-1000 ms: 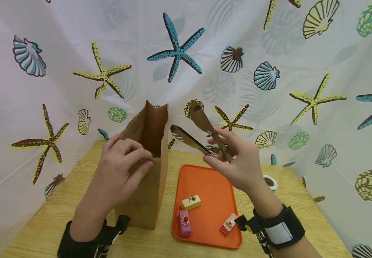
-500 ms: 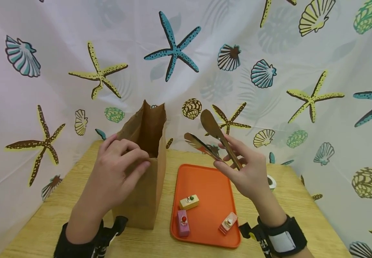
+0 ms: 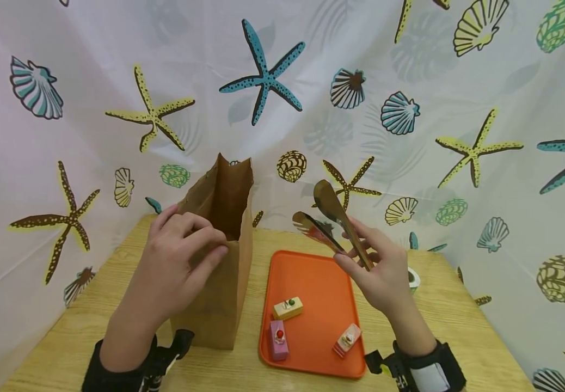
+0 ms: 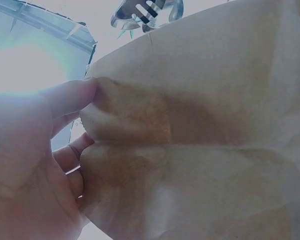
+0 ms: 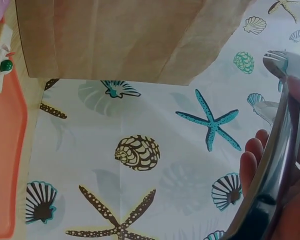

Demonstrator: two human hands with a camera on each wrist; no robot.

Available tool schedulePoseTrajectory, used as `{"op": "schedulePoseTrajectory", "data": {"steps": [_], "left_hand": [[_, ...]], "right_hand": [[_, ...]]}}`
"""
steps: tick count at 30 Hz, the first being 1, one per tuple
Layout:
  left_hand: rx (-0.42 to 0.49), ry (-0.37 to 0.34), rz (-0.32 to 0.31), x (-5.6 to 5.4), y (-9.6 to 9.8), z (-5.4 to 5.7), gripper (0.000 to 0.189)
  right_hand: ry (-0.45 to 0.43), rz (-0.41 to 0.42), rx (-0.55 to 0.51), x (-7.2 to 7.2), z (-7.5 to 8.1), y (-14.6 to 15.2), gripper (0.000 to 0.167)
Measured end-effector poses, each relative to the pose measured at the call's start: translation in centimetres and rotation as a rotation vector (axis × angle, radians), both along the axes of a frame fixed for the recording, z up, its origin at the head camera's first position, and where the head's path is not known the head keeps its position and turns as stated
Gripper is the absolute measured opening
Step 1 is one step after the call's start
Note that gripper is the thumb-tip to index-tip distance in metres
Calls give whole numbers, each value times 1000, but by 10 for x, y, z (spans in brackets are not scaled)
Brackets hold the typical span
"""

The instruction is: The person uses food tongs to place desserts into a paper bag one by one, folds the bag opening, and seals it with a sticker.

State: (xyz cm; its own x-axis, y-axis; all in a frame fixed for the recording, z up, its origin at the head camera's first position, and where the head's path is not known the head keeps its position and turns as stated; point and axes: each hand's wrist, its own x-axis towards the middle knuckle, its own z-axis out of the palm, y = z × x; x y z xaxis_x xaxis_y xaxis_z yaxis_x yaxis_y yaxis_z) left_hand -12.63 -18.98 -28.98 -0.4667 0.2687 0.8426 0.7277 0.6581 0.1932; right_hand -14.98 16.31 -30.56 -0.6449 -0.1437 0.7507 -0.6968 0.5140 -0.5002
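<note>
My left hand [image 3: 179, 261] pinches the near rim of a brown paper bag [image 3: 214, 305] that stands upright with its mouth open. In the left wrist view, thumb and fingers grip the edge of the paper [image 4: 190, 190]. My right hand [image 3: 382, 267] holds metal serving tongs [image 3: 343, 218] above the far right part of an orange tray [image 3: 307, 272]. The two tong ends are spread apart, pointing up and left, with nothing between them. On the tray lie a yellow cake piece [image 3: 287, 308], a purple one [image 3: 278, 340] with a red topping and a pink one [image 3: 347, 340].
A white roll [image 3: 413, 279], partly hidden by the right wrist, sits on the wooden table [image 3: 439, 305] right of the tray. Behind the table hangs a white curtain [image 3: 282, 136] printed with shells and starfish. The bag's inside is mostly in shadow.
My right hand has carried the tongs right and down, away from the bag's mouth. The left hand keeps its hold on the bag, and the cake pieces stay in place.
</note>
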Motion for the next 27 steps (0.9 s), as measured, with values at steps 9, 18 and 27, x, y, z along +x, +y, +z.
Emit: {"op": "schedulePoseTrajectory", "data": {"steps": [9,18,27], "left_hand": [[-1,5,-1,0,0,0,11],[3,1,-6,1,0,0,13],[7,4,-7,1,1,0,13]], "right_hand": [[-91,-46,20,3,-15,3,66],[-106,-24,60,3,-23,8,64],[-119,-27,100,3,-34,15,61]]}}
